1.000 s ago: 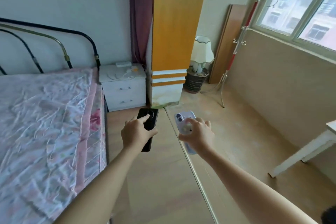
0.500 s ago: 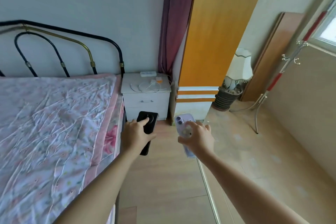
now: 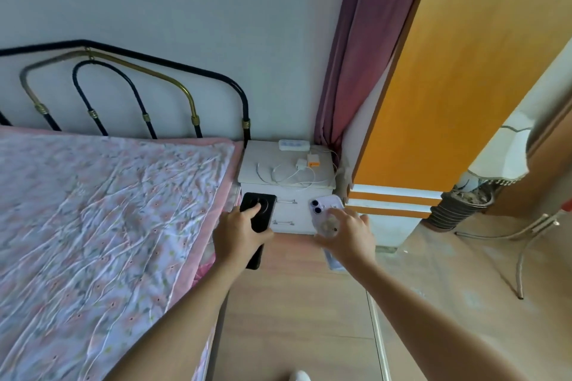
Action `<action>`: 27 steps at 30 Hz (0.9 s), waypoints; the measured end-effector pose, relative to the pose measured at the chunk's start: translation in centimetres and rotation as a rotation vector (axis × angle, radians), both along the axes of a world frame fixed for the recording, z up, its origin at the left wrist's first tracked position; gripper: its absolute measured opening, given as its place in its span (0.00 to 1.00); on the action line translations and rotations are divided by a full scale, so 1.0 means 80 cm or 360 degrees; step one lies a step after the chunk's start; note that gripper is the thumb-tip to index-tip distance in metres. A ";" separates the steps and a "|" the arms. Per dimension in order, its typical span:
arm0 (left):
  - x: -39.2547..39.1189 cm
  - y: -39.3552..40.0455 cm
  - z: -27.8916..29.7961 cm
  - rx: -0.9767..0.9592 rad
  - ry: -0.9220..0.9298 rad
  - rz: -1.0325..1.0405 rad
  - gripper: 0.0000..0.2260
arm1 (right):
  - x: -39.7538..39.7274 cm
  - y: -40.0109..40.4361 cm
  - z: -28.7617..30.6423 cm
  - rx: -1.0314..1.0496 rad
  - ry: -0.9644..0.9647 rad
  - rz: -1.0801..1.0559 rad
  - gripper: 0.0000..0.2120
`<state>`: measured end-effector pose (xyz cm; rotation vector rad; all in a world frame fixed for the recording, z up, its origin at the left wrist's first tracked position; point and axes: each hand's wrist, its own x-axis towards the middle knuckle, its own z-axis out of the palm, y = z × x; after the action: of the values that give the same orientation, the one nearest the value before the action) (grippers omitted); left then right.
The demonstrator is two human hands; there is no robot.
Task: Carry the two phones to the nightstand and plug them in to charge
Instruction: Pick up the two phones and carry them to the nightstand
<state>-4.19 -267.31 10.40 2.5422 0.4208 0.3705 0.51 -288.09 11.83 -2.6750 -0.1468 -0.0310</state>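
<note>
My left hand (image 3: 240,233) grips a black phone (image 3: 259,212), back side up, held out in front of me. A pale purple phone (image 3: 325,206) with two camera lenses sits in my right hand (image 3: 348,233). Both phones hover just before the drawers of the white nightstand (image 3: 257,161). On its top lie a white power strip (image 3: 293,145), an orange charger (image 3: 313,159), a white charger (image 3: 300,163) and loose white cables (image 3: 278,175).
The bed (image 3: 102,226) with a floral sheet and black metal headboard lies to the left. A purple curtain (image 3: 359,65) and orange cabinet (image 3: 458,77) stand right of the nightstand. A lamp (image 3: 507,155) and a metal stand (image 3: 526,244) are at the far right.
I have walked closer to the nightstand and turned left. It now looms larger and centred, with both phones held right in front of it.
</note>
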 end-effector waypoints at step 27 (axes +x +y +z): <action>0.535 0.217 -0.171 -0.0164 0.0281 0.0115 0.28 | 0.560 0.238 -0.125 0.0030 0.0397 0.0026 0.30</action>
<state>38.64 -249.98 -3.29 2.4723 0.5837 0.1464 45.27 -269.07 1.80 -2.6311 -0.0877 0.3035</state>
